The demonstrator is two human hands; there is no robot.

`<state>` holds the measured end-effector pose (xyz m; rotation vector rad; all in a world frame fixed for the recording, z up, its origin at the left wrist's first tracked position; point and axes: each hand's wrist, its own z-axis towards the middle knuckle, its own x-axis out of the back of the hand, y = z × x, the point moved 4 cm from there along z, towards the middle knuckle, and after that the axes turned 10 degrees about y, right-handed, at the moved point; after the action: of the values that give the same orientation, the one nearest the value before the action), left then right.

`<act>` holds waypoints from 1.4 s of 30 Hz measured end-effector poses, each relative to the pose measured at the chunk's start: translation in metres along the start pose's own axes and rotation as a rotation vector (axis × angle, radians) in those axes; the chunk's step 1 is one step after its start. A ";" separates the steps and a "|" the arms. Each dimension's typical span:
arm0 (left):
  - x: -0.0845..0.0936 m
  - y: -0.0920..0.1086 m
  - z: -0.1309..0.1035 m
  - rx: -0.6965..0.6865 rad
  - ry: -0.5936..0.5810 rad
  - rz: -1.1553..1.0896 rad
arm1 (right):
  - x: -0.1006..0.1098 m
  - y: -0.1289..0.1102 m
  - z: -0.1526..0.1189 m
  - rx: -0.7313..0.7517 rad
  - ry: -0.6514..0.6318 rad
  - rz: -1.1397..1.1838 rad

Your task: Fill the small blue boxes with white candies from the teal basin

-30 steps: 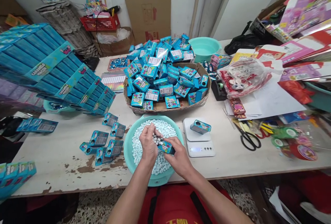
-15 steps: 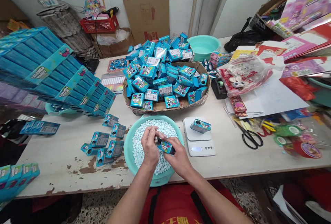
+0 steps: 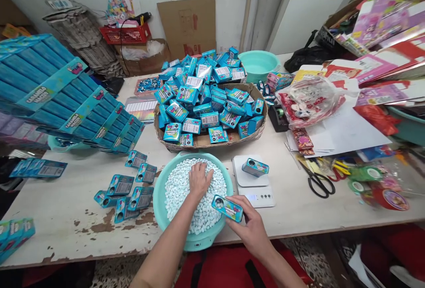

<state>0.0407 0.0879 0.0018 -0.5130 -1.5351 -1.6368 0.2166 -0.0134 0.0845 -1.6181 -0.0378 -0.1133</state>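
My left hand rests on the pale blue candies in a turquoise basin, its fingers spread and their tips at the candies. Over the basin's right edge, my right hand grips a small blue box with a round hole at its left end. Another blue box with a hole stands on the white scale, right of the basin. Several holed boxes lie left of the basin on the table.
A cardboard tray heaped with blue boxes lies behind the basin. Stacked blue cartons lean at the left. Scissors, tape rolls and a plastic bag lie at the right. An aqua bowl sits at the back.
My left hand has left the box and come down among the candies, fingers opened. My right hand has moved right and slightly down with the box. The view has shifted slightly.
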 end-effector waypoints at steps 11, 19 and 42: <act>0.025 -0.028 -0.041 0.413 0.020 -0.336 | 0.000 0.009 0.017 0.050 0.062 -0.025; 0.071 0.021 -0.032 0.828 0.064 -1.322 | -0.036 0.009 0.020 0.170 -0.049 -0.197; 0.082 0.047 -0.019 0.719 0.265 -1.245 | -0.057 -0.002 0.026 0.187 -0.070 -0.120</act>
<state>0.0338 0.0496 0.0907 1.2214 -2.1987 -1.6192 0.1605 0.0151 0.0799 -1.4317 -0.1948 -0.1413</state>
